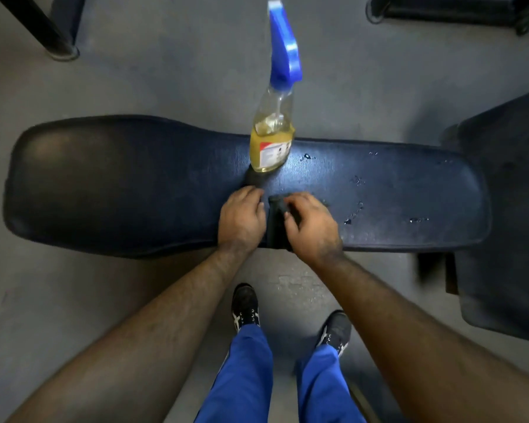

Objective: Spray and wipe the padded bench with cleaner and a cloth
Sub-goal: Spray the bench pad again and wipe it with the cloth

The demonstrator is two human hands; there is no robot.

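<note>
A dark blue padded bench [119, 184] runs left to right across the view. Droplets of liquid [356, 209] lie on its right half. A clear spray bottle [272, 141] with yellow cleaner and a blue trigger head stands upright on the bench's far edge, near the middle. A dark cloth [277, 227] lies on the near edge of the pad between my hands. My left hand [242, 219] rests palm down beside the cloth's left side. My right hand [313, 227] pinches the cloth's top edge with curled fingers.
Grey floor surrounds the bench. My shoes [246, 306] and blue trouser legs stand just in front of it. Another dark padded seat [507, 209] sits at the right. Black frame legs [55, 41] stand at the far left and far right.
</note>
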